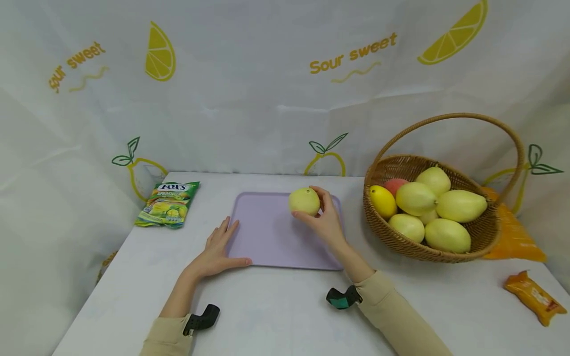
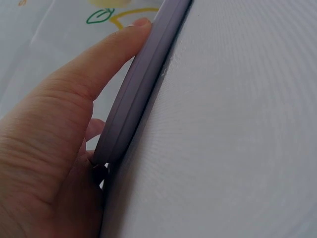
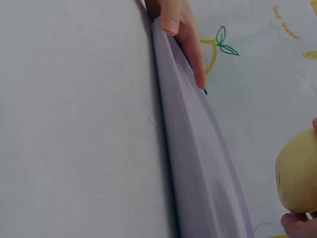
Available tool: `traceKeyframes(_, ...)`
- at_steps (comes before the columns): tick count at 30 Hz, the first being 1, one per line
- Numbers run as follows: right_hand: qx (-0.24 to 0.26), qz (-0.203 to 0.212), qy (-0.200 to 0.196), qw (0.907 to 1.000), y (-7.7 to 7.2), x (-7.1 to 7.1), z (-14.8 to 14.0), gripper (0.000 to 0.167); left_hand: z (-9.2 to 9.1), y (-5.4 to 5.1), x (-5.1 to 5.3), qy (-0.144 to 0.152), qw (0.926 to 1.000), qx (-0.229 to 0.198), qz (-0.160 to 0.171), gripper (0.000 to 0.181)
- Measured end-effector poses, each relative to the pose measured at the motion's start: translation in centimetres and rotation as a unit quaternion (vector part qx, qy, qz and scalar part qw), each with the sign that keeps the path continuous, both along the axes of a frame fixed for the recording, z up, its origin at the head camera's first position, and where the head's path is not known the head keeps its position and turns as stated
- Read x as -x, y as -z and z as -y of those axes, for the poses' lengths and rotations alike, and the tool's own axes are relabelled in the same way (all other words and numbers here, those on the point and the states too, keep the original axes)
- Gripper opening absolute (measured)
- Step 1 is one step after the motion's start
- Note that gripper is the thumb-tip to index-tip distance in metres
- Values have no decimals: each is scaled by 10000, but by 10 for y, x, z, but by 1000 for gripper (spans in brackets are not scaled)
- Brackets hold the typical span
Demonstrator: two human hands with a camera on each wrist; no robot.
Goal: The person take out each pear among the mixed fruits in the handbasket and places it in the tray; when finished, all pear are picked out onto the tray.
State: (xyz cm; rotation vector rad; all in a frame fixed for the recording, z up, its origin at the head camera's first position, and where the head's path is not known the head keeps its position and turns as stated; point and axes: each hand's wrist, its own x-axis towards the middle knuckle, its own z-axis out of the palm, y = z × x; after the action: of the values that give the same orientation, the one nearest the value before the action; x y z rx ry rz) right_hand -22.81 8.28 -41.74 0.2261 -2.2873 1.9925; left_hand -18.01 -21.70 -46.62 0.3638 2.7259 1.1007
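Observation:
Above the right part of a lilac tray, a round pale yellow-green fruit is held between the thumb and fingers of my right hand. The right wrist view catches that fruit at its right edge, with a fingertip beneath it. My left hand rests at the tray's near left corner, fingers spread along the left rim and thumb on the front rim. In the left wrist view the thumb lies straight against the tray's side.
To the right stands a wicker basket with a tall handle, holding several pale green fruits, a lemon and a reddish fruit. An orange packet lies behind it, and a small orange wrapper in front. A green candy bag lies left.

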Motion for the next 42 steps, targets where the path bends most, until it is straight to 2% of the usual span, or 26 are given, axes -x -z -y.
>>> traceKeyframes(8, -153, 501, -9, 9986, 19, 4, 23, 75, -1, 0, 1, -14, 10000, 18, -6, 113)
traceKeyframes(17, -335, 813, 23, 9961, 25, 9, 49, 80, 0, 0, 0, -38, 10000, 14, -9, 114)
traceKeyframes(27, -81, 758, -13, 9971, 27, 23, 80, 80, 0, 0, 0, -48, 10000, 41, 27, 114)
traceKeyframes(36, -333, 691, -33, 9970, 28, 33, 104, 81, -1, 0, 1, -25, 10000, 55, 33, 113)
traceKeyframes(42, -628, 488, -100, 9968, 28, 42, 117, 80, 0, 2, 1, 28, 10000, 68, 24, 112)
